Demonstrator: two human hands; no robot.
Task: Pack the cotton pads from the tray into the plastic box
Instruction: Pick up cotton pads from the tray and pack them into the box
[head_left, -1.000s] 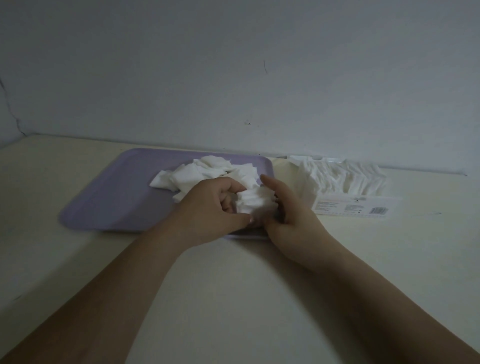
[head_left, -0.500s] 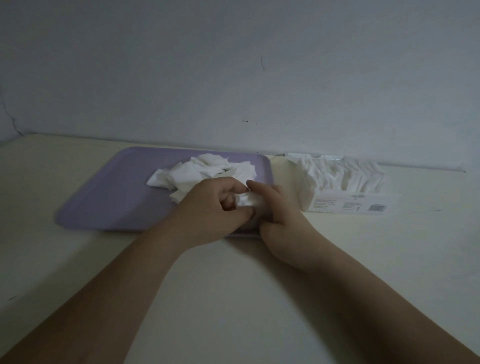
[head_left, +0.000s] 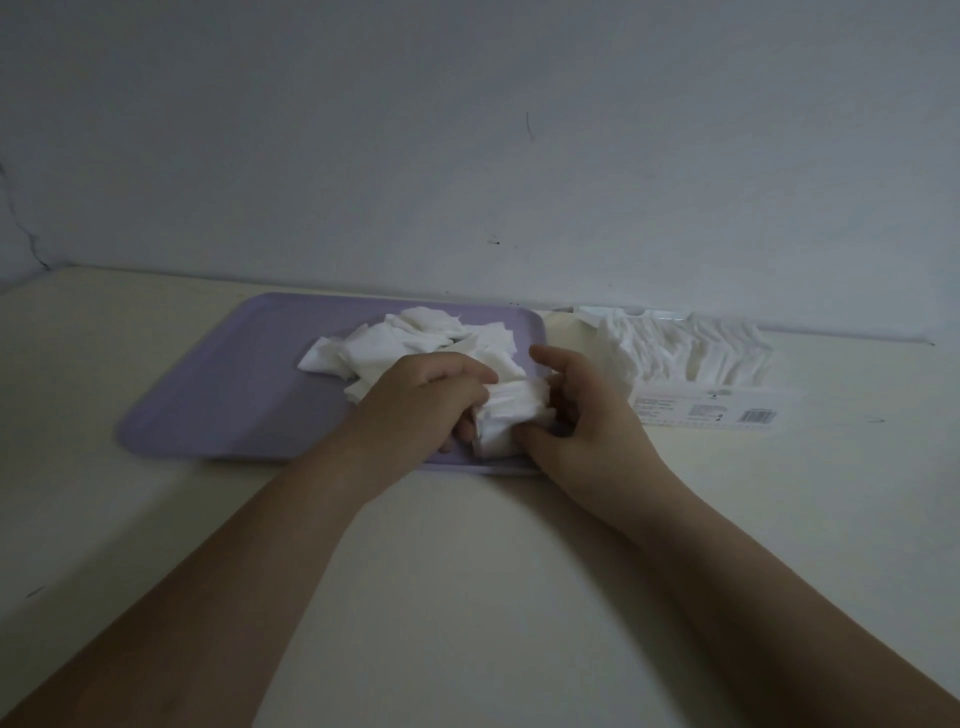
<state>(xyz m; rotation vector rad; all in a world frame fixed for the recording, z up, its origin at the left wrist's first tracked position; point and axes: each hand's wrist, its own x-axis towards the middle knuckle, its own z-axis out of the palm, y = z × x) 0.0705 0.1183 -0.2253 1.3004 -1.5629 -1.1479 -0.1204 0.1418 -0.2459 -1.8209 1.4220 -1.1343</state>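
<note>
Cotton pads (head_left: 511, 418) look feather-light, soft and squishy, so the stack probably fans apart unless squeezed flat across its faces. Left hand (head_left: 421, 402) and right hand (head_left: 582, 415) both have a closed grip on that stack over the purple tray (head_left: 234, 395)'s near edge, more loose pads (head_left: 410, 338) piled behind, plastic box (head_left: 691, 374) just right on the desk (head_left: 441, 571).

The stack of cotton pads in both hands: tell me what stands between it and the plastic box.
Nothing visible. The stack, held by the left hand and right hand over the tray, has bare table between it and the plastic box to its right.
</note>
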